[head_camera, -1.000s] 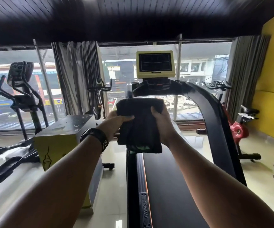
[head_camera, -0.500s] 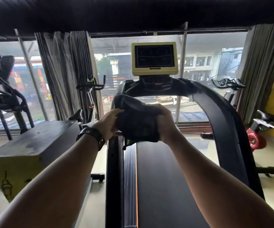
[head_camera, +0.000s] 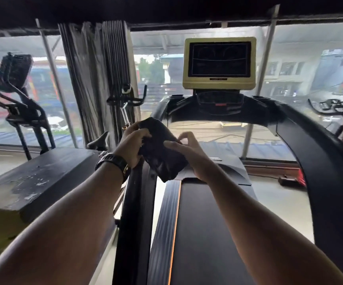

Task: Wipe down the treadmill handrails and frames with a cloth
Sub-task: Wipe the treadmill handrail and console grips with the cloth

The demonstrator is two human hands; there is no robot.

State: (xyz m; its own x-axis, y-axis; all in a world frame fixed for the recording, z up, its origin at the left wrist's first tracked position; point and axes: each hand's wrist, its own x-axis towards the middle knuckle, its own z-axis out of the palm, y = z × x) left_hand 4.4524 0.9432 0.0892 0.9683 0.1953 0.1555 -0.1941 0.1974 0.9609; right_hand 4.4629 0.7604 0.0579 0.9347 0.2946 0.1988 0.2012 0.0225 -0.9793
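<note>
Left grip (head_camera: 133, 145) curled round the upper left end of the dark cloth (head_camera: 162, 157), fingers over the front. Right grip (head_camera: 195, 157) holds the lower right side, thumb pressed flat on the cloth, index finger bent and lifted off the top edge; half a second ago those fingers wrapped the edge. Cloth is now a long slanted pad running upper left to lower right; before, it was a bunched lump held level. It hangs in the air in front of the treadmill's left frame (head_camera: 133, 212); can't tell if it touches. Cloth sits further left of the console (head_camera: 218, 108) than before. Yellow screen (head_camera: 220, 60) above, belt (head_camera: 203, 233) below. Watch (head_camera: 113, 161) on left wrist.
</note>
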